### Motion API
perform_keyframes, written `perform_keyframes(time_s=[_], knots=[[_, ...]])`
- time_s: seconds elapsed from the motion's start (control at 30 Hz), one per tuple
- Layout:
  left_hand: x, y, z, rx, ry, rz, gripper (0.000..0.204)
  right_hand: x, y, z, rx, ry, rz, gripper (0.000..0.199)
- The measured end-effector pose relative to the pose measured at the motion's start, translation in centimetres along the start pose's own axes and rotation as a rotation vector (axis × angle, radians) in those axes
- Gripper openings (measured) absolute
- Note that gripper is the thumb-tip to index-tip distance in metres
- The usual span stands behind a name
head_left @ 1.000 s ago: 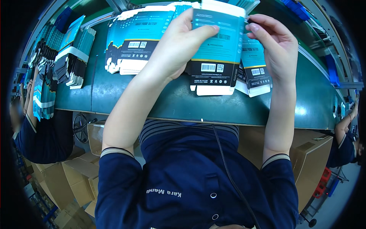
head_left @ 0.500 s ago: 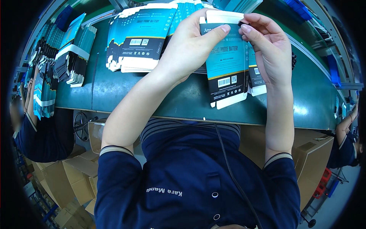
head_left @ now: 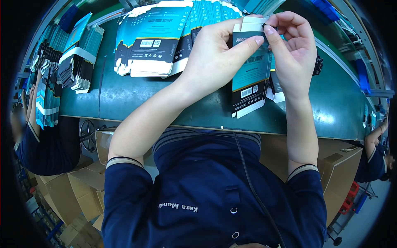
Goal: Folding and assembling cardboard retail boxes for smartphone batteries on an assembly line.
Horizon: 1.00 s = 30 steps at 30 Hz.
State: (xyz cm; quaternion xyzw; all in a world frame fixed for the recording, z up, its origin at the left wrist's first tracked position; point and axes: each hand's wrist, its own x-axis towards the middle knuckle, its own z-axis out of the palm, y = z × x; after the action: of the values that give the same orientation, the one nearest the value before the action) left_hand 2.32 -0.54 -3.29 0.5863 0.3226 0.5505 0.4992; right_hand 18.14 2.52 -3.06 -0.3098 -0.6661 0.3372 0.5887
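Observation:
My left hand (head_left: 219, 53) grips a teal-and-black cardboard carton (head_left: 250, 78) near its top, with the thumb lying across the front panel. The carton is tilted above the table, and its white end flaps show at top and bottom. At its upper right corner, my right hand (head_left: 294, 56) pinches a small black piece (head_left: 264, 25) between thumb and forefinger. That piece is too small to name. Another teal-and-black carton (head_left: 276, 89) shows partly behind the held one, next to my right wrist.
Fanned flat cartons (head_left: 159, 41) lie on the green table (head_left: 165, 93) beyond my left forearm. Banded carton bundles (head_left: 78, 62) stand farther left. A black beaded thing (head_left: 318, 65) sits behind my right hand. Cardboard boxes (head_left: 337, 173) are below the table edge. People work at both sides.
The held carton has moved slightly right and turned more edge-on, with my left hand going along. My right hand keeps its pinch at the corner.

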Motion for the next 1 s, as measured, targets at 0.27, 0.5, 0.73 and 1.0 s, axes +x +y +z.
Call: perform_keyframes(time_s=[0.27, 0.5, 0.73, 1.0], knots=[[-0.1, 0.4, -0.3, 0.133, -0.049, 0.07, 0.031, -0.7, 0.4, 1.0, 0.051, 0.069, -0.056, 0.022], [-0.2, -0.3, -0.4, 0.221, -0.094, 0.009, 0.043, -1.1, -0.6, 1.3, -0.226, 0.08, -0.077, 0.016], [0.2, -0.3, -0.3, 0.052, -0.166, 0.051, 0.037, 1.0, -1.9, -1.5, 0.11, -0.103, 0.191, 0.035], [1.0, -0.5, -1.0, -0.305, -0.077, 0.005, 0.024, 1.1, -1.2, -1.9, 0.654, -0.222, 0.551, 0.025]])
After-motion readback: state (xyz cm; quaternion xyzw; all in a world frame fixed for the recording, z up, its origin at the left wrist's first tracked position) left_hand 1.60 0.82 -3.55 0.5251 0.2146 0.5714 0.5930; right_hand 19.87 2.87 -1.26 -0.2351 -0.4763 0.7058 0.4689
